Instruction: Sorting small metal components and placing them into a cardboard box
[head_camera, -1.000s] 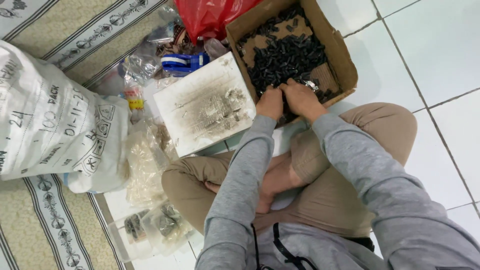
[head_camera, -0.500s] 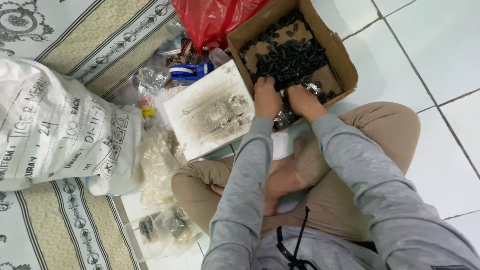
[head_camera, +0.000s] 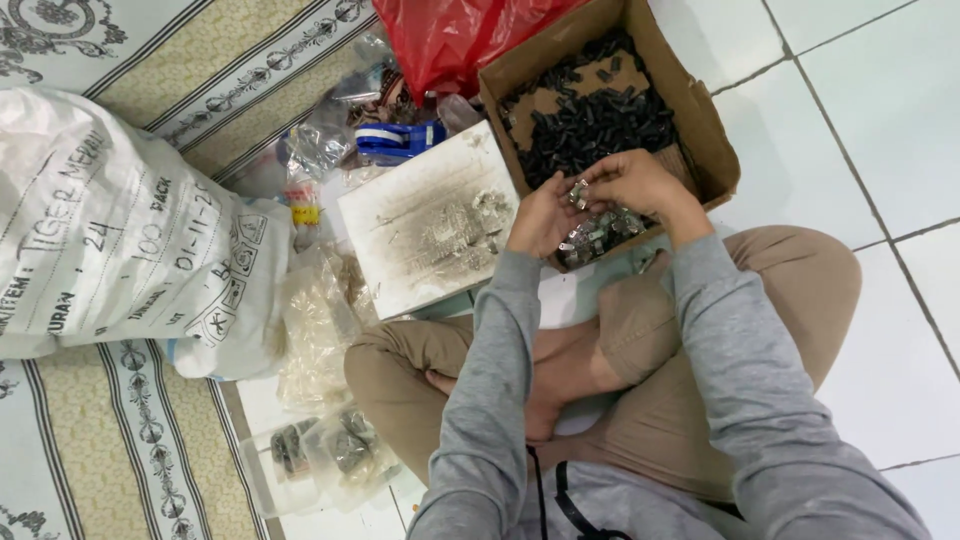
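My left hand (head_camera: 541, 213) and my right hand (head_camera: 632, 183) meet over the near corner of a brown cardboard box (head_camera: 712, 130). Between their fingertips sits a small silvery metal piece (head_camera: 578, 193). The box holds a heap of small black parts (head_camera: 590, 125) and, near my hands, a pile of shiny metal clips (head_camera: 598, 234). To the left of the box lies a dirty white board (head_camera: 425, 225) with several small grey parts on it. I sit cross-legged with my knees under my arms.
A big white woven sack (head_camera: 120, 235) lies at the left on a patterned mat. A red plastic bag (head_camera: 450, 35), a blue tape dispenser (head_camera: 400, 140) and clear plastic bags (head_camera: 320, 330) lie about the board. White floor tiles stretch to the right.
Both hands have lifted slightly out of the box toward me and now pinch a small metal piece between them. The camera has shifted a little.
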